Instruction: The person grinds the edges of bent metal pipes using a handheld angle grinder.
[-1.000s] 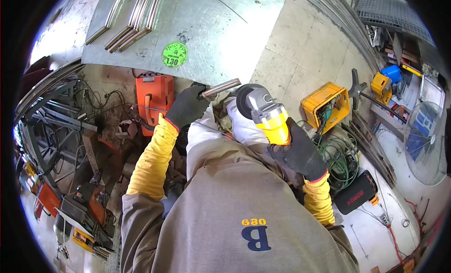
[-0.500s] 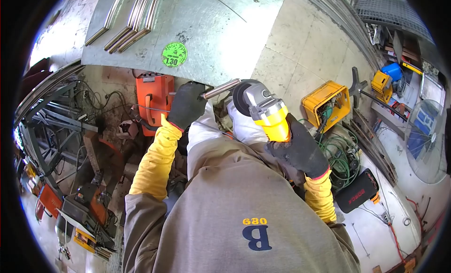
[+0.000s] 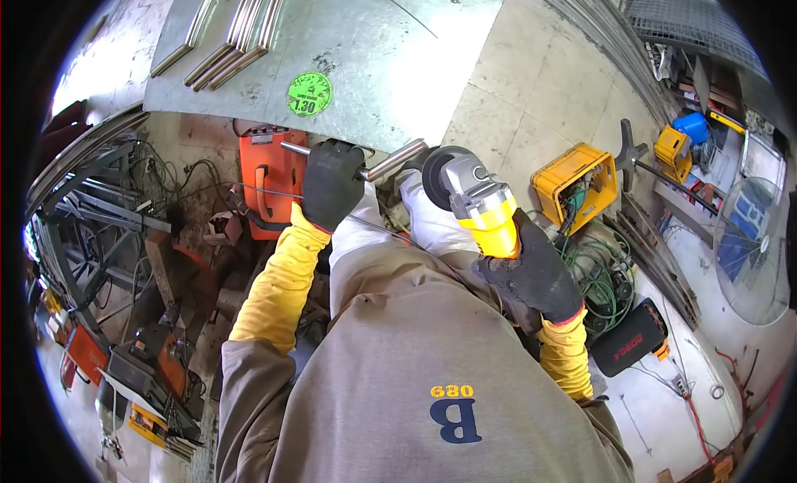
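My left hand (image 3: 333,184), in a black glove, is wrapped round a shiny metal tube (image 3: 397,159) whose two ends stick out on either side of the fist. My right hand (image 3: 538,271), gloved the same way, grips a yellow and grey angle grinder (image 3: 481,196) by its body. The grinder's dark disc (image 3: 436,181) faces the tube's right end, with a small gap between them. Both hands are above my lap, just in front of the edge of a metal sheet (image 3: 365,59).
Several bent tubes (image 3: 237,51) lie on the sheet near a green round sticker (image 3: 310,94). An orange machine (image 3: 272,180) stands behind my left hand. To the right are a yellow crate (image 3: 575,188), green cables (image 3: 602,288), a black and red case (image 3: 628,338) and a fan (image 3: 754,249).
The grinder has moved slightly right and down, so its disc has parted from the tube's end. My left hand has shifted slightly right, and the tube's left end now shows more.
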`<state>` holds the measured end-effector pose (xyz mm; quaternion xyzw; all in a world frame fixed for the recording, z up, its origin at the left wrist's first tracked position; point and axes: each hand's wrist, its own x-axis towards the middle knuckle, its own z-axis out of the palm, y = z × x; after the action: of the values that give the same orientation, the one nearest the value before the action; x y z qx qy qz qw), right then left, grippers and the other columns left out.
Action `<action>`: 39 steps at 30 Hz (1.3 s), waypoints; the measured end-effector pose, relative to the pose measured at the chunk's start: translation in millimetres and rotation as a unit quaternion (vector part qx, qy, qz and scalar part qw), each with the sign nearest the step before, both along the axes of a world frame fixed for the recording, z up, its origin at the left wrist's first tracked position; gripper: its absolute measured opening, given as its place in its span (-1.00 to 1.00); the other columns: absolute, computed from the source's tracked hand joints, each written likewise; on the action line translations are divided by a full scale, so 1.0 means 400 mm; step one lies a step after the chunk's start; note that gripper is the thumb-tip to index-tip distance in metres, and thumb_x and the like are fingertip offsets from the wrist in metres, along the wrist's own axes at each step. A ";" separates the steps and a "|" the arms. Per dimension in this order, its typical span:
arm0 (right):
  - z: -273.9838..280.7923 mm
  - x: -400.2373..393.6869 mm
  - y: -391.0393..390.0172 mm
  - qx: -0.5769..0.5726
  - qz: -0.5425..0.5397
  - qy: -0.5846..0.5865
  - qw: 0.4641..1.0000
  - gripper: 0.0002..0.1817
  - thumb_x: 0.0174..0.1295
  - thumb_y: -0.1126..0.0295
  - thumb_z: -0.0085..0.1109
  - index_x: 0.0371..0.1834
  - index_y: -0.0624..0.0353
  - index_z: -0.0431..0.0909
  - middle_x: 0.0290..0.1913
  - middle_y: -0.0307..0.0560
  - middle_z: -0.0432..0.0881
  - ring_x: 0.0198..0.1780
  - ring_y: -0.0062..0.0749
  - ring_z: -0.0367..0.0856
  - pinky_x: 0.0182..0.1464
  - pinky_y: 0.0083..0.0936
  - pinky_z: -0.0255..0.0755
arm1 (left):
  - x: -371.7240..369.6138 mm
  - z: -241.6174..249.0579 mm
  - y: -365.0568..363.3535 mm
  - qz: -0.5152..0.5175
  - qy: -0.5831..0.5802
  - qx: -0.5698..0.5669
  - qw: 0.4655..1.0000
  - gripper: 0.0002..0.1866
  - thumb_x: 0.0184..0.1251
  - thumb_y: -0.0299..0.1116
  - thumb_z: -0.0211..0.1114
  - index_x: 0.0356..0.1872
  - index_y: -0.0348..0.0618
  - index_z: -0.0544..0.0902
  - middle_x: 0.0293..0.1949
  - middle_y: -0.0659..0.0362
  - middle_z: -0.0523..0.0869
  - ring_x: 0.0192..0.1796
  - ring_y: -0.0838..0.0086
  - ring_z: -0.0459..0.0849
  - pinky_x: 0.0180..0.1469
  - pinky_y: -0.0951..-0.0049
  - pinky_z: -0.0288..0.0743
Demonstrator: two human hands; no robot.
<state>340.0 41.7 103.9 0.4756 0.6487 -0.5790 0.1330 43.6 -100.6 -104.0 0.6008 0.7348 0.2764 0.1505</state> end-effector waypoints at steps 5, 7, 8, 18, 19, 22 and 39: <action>0.018 -0.025 -0.002 0.007 -0.002 -0.009 1.000 -0.28 0.28 0.21 0.66 0.41 0.26 0.54 0.03 0.01 0.77 -0.01 -0.25 0.75 0.12 -0.26 0.65 | 0.006 0.014 -0.002 -0.001 0.051 0.008 0.999 -0.80 0.09 -0.50 0.39 -0.22 -0.06 0.70 -0.19 0.05 0.70 -0.05 0.01 0.67 0.03 -0.06 0.48; 0.019 -0.028 0.000 0.010 -0.020 0.004 1.000 -0.31 0.24 0.16 0.67 0.34 0.25 0.57 0.02 0.05 0.79 -0.01 -0.24 0.76 0.12 -0.25 0.64 | 0.006 0.034 0.001 0.003 0.063 0.007 0.998 -0.78 0.08 -0.50 0.39 -0.21 -0.06 0.70 -0.18 0.06 0.70 -0.05 0.02 0.66 0.04 -0.07 0.48; 0.016 -0.028 0.003 0.008 -0.009 -0.007 1.000 -0.31 0.25 0.16 0.66 0.34 0.25 0.57 0.03 0.04 0.79 0.00 -0.24 0.76 0.13 -0.25 0.64 | 0.005 0.044 0.004 0.000 0.069 0.012 0.998 -0.77 0.09 -0.50 0.39 -0.19 -0.06 0.72 -0.19 0.07 0.69 -0.05 0.03 0.66 0.05 -0.06 0.48; 0.002 -0.030 0.019 0.033 0.030 -0.007 0.999 -0.34 0.27 0.22 0.67 0.35 0.22 0.57 -0.09 -0.05 0.80 -0.10 -0.18 0.77 0.05 -0.20 0.65 | 0.000 0.056 0.003 -0.008 0.088 -0.005 0.996 -0.75 0.08 -0.47 0.43 -0.17 -0.03 0.84 -0.20 0.09 0.71 -0.02 0.05 0.69 0.09 -0.01 0.52; 0.006 -0.035 0.021 0.033 0.031 -0.008 0.999 -0.34 0.27 0.22 0.67 0.35 0.22 0.57 -0.09 -0.05 0.80 -0.10 -0.18 0.77 0.05 -0.20 0.65 | 0.000 0.054 0.003 -0.008 0.087 -0.004 0.996 -0.75 0.08 -0.47 0.43 -0.17 -0.03 0.84 -0.20 0.09 0.71 -0.02 0.05 0.69 0.09 -0.01 0.52; 0.009 -0.049 0.028 0.039 0.047 -0.028 0.998 -0.32 0.27 0.19 0.67 0.37 0.21 0.57 -0.05 -0.04 0.80 -0.08 -0.22 0.76 0.07 -0.22 0.65 | -0.002 0.047 0.000 -0.018 0.087 0.002 0.996 -0.72 0.08 -0.46 0.41 -0.13 -0.02 0.76 -0.12 0.09 0.71 -0.03 0.08 0.67 0.09 -0.05 0.50; 0.012 -0.038 0.023 -0.051 -0.027 0.004 0.998 -0.23 0.25 0.17 0.67 0.44 0.29 0.55 0.14 -0.01 0.79 0.08 -0.32 0.72 0.24 -0.29 0.63 | 0.015 0.005 -0.014 0.007 -0.162 -0.103 0.981 -0.78 0.30 -0.52 0.35 -0.04 -0.23 0.77 -0.22 -0.14 0.73 -0.06 -0.20 0.70 -0.01 -0.12 0.57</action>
<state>324.8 50.7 108.6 0.4834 0.6062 -0.6161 0.1391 49.4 -106.1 -101.9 0.5242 0.7294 0.2936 0.3271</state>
